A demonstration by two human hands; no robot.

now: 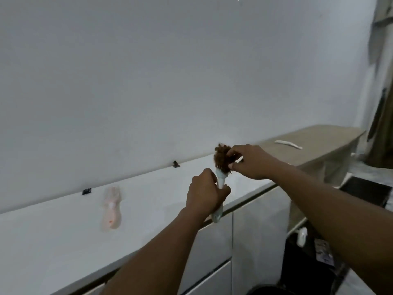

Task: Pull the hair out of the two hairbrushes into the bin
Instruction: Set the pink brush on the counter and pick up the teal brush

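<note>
My left hand [205, 193] grips the handle of a pale mint hairbrush [220, 182], held upright above the white counter's front edge. A clump of curly brown hair [222, 157] covers the brush head. My right hand [252, 161] pinches that hair from the right side, fingers closed on it. A second, pink hairbrush [111, 207] lies flat on the white counter [63, 231] to the left, with no hair that I can make out. A dark round rim, possibly the bin [268, 290], shows at the bottom edge.
White drawers [214, 241] sit under the counter. A beige counter section [314, 141] at the right carries a white comb-like object [288, 144]. Two small dark clips [86, 191] sit along the wall. A dark gap with clutter lies at the lower right.
</note>
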